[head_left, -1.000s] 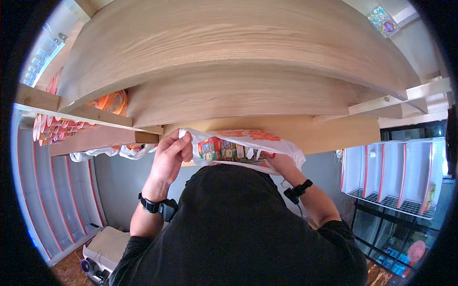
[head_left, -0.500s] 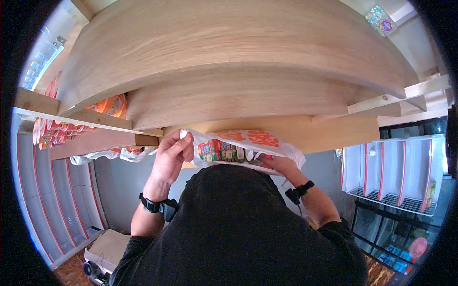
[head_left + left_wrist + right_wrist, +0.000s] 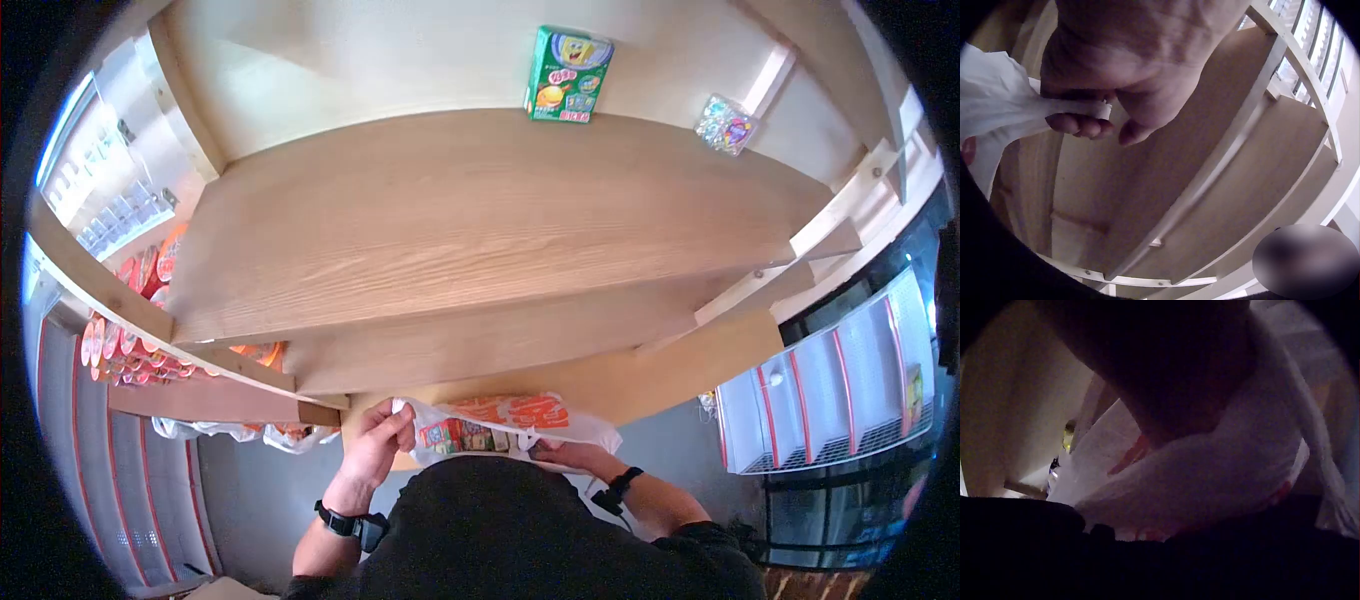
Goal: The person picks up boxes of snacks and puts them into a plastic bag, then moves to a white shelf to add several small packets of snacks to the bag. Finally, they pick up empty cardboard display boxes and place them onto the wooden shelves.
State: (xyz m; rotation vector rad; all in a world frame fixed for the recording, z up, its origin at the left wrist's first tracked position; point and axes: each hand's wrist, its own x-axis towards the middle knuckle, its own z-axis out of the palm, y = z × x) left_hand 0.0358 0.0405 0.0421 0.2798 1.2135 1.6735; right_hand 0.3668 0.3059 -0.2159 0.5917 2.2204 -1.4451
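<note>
In the head view, taking its middle as the clock's centre, the plastic bag is at six o'clock, close to the person's body. Whether the lower board carries its weight, one cannot tell. The left hand, at seven o'clock, grips the gathered edge of the bag, its fingers curled around the plastic. The right hand, at five o'clock, reaches into the bag's mouth; whether it is grasping something or is released cannot be told, since the plastic hides part of it and the right wrist view is very dark. Colourful packets lie inside, nearer to the left hand.

The thin plastic is perhaps the main risk. If the left hand pulls strongly on this one small bunch, it may stretch or tear there. If that grip loosens, the mouth could fall over the right hand and catch on its fingers or on the strap at the wrist. Tilting the bag could let the packets slide out. A lift made too quickly could also knock against the edge of the wooden shelf, which stands just above, towards twelve o'clock.
</note>
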